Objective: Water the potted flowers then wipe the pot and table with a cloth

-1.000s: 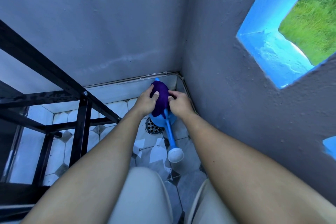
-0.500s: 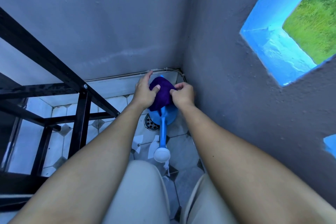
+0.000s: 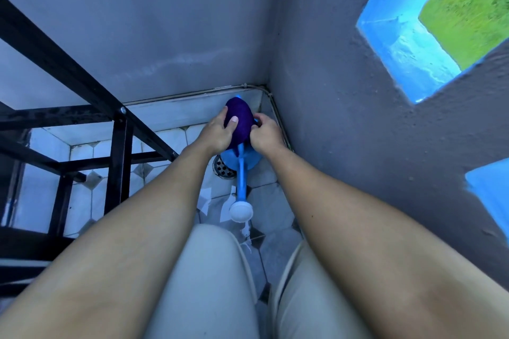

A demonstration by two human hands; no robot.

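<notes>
A blue watering can (image 3: 242, 163) stands on the tiled floor in the corner of two grey walls, its long spout ending in a white rose (image 3: 241, 211) that points toward me. A purple cloth (image 3: 240, 121) is draped over the top of the can. My left hand (image 3: 219, 131) grips the cloth from the left, thumb on top. My right hand (image 3: 265, 133) holds the can's right side at the cloth's edge; its fingers hide the exact grip. No potted flowers are in view.
A round metal floor drain (image 3: 222, 170) lies just left of the can. A black metal frame (image 3: 118, 146) stands at the left. Blue-edged wall openings (image 3: 407, 44) are on the right wall. My knees in light trousers (image 3: 209, 283) fill the bottom.
The can has turned so its spout points more toward me. My hands have shifted up and closed more tightly around the cloth on the can's top.
</notes>
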